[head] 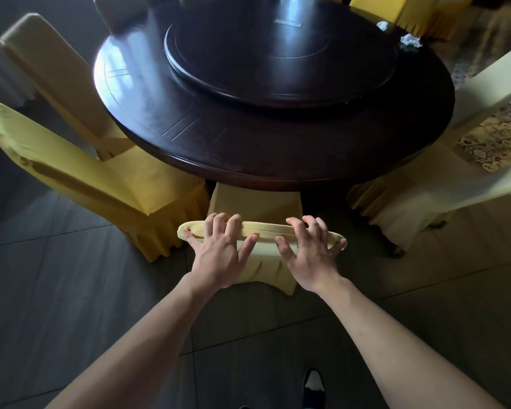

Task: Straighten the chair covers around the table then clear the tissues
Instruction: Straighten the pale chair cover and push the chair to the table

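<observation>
A chair in a yellow cover (255,202) stands pushed under the near edge of the dark round table (248,149). My left hand (219,252) and my right hand (307,252) both rest on the top edge of its backrest, fingers curled over the cloth. Two crumpled white tissues lie on the far right of the table: one tissue (410,41) near the rim, another tissue (382,25) further back.
A raised turntable (278,51) fills the table's middle. Yellow-covered chairs stand at near left (80,169), far left (56,72), right (443,172) and far right (396,10). Patterned carpet (496,137) lies to the right, grey floor tiles below. A shoe (314,385) shows at the bottom.
</observation>
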